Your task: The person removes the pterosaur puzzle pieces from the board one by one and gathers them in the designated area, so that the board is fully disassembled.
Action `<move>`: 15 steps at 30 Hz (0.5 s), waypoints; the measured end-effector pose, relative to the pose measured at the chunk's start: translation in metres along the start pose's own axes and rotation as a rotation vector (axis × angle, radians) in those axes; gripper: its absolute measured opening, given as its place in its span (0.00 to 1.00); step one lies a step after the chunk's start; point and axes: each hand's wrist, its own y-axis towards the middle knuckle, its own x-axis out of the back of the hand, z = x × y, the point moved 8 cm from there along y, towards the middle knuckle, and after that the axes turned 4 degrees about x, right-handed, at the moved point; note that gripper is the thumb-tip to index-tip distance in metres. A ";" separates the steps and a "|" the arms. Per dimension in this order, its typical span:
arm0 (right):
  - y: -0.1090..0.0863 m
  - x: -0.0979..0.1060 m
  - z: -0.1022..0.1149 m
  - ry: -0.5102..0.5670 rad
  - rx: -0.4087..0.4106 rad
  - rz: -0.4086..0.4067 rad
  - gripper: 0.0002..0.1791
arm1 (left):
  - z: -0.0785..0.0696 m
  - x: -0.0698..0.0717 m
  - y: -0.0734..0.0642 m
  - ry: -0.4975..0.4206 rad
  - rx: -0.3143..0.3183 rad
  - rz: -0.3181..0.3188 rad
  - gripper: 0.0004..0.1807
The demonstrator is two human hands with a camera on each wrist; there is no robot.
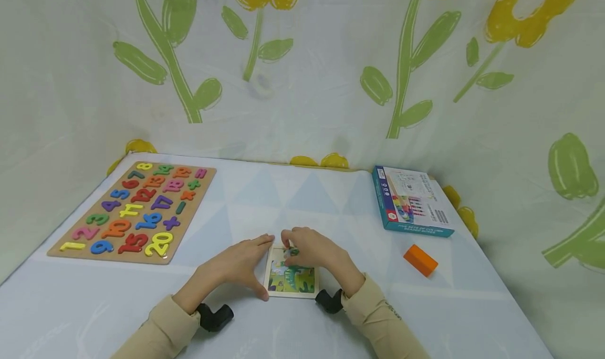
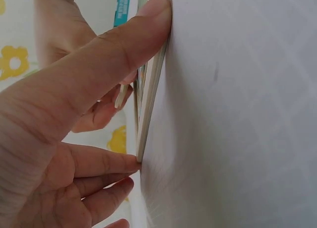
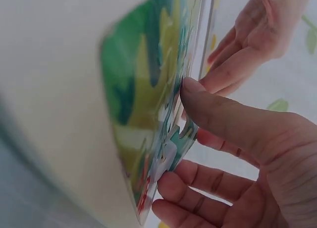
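A small jigsaw puzzle tray (image 1: pixel 294 295) with a pale wooden rim lies on the table in front of me, its green dinosaur picture (image 1: pixel 295 281) partly filled in. Along its left side stretches my left hand (image 1: pixel 233 265), thumb at the near corner and fingertips at the far one. My right hand (image 1: pixel 313 249) is over the tray's upper part and pinches a puzzle piece (image 1: pixel 294 251). In the right wrist view this green and white piece (image 3: pixel 179 144) stands tilted against the picture between thumb and fingers. The right hand hides part of the tray.
At the left lies a wooden number board (image 1: pixel 181 233) with colourful digits and signs. A blue and white box (image 1: pixel 418 230) sits at the back right, with an orange block (image 1: pixel 420 260) in front of it. Flower-printed cloth (image 1: pixel 326 86) hangs behind the table.
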 end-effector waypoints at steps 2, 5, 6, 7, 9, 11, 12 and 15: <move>-0.001 0.001 -0.002 0.024 -0.015 -0.005 0.17 | 0.000 0.000 0.000 0.003 0.001 -0.002 0.60; -0.002 0.002 -0.004 0.057 -0.042 -0.014 0.17 | 0.000 0.001 0.000 0.005 0.005 -0.002 0.60; -0.002 0.003 -0.005 0.064 -0.047 -0.020 0.17 | 0.000 0.001 0.000 0.005 0.007 -0.002 0.60; -0.003 0.003 -0.005 0.068 -0.049 -0.025 0.17 | 0.000 0.001 0.000 0.004 0.009 -0.001 0.60; -0.003 0.005 -0.005 0.061 -0.039 -0.035 0.16 | 0.000 0.000 0.000 0.003 0.013 0.000 0.61; -0.003 0.007 -0.004 0.047 -0.025 -0.056 0.15 | 0.000 0.000 0.000 0.003 0.018 0.001 0.61; -0.004 0.009 -0.004 0.036 -0.018 -0.068 0.15 | 0.000 0.000 0.000 0.004 0.020 0.001 0.61; -0.005 0.016 -0.003 0.013 -0.007 -0.100 0.15 | 0.001 0.000 0.001 0.007 0.025 0.001 0.61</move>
